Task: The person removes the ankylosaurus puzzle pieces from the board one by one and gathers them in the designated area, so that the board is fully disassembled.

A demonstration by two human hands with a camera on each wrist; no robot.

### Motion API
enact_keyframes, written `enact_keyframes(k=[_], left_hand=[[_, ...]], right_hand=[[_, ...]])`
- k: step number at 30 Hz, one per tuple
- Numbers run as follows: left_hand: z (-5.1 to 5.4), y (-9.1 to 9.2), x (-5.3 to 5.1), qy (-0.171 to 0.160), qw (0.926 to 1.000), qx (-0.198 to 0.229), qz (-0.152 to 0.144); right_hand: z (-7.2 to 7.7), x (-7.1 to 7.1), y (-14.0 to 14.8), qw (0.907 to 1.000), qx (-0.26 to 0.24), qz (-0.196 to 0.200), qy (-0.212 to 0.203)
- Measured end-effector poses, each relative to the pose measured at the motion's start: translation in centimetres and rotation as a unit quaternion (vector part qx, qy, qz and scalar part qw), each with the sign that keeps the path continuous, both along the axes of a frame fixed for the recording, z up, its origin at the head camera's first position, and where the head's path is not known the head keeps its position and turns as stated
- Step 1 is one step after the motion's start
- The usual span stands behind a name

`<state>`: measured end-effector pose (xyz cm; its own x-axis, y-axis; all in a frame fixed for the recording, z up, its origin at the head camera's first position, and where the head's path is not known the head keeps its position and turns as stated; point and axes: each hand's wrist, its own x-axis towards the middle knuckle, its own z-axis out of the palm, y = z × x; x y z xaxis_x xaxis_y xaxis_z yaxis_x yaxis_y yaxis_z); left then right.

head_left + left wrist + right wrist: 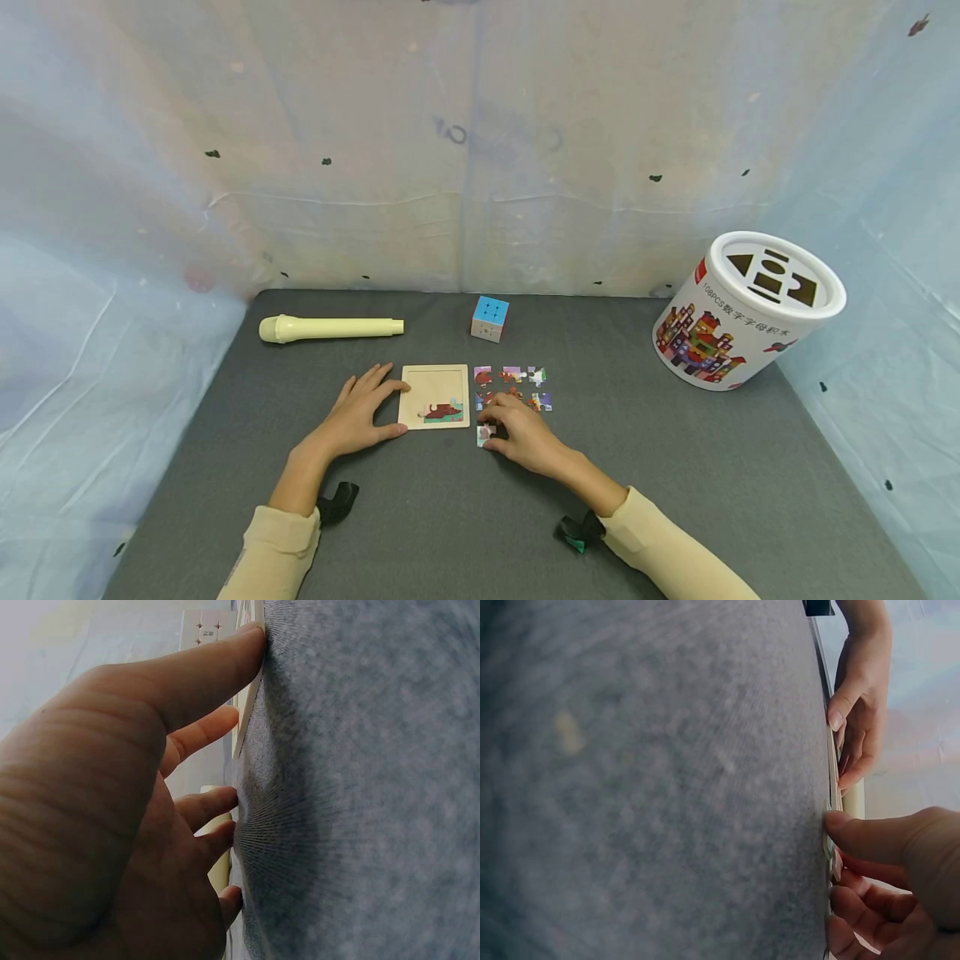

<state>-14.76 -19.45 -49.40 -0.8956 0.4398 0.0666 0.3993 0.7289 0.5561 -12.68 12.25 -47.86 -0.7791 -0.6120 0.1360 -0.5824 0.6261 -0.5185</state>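
A square wooden puzzle board (433, 381) lies on the cloth, with a few joined picture pieces (442, 412) in its lower right part. My left hand (367, 408) rests at the board's left side, fingers spread, its thumb and index finger touching the edge. To the right of the board lie several loose jigsaw pieces (513, 374) in rows. The nearest jigsaw piece (483, 435) sits between the thumb and fingertips of my right hand (525, 433), which pinches it at the table surface. That hand partly covers the pieces behind it.
A yellow toy microphone (337, 328) lies at the back left. Behind the pieces stands a puzzle cube (489, 319) with a blue top. A large white block bucket (742, 317) with a shape-hole lid stands at the right. Dark grey cloth (427, 517) covers the table.
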Motion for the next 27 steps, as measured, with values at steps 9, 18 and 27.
enact_keyframes(k=[9,18,27], left_hand=[[-0.26,-0.12,-0.11,0.003,1.0,0.0,-0.001],[-0.08,-0.01,-0.03,0.002,1.0,0.002,0.001],[-0.03,0.03,-0.02,-0.001,1.0,-0.002,0.001]], right_hand=[[-0.14,-0.16,0.16,0.9999,-0.01,0.003,0.005],[-0.17,-0.19,0.3,0.9998,-0.006,0.005,0.018],[-0.18,-0.15,0.32,0.9995,-0.005,0.011,0.029]])
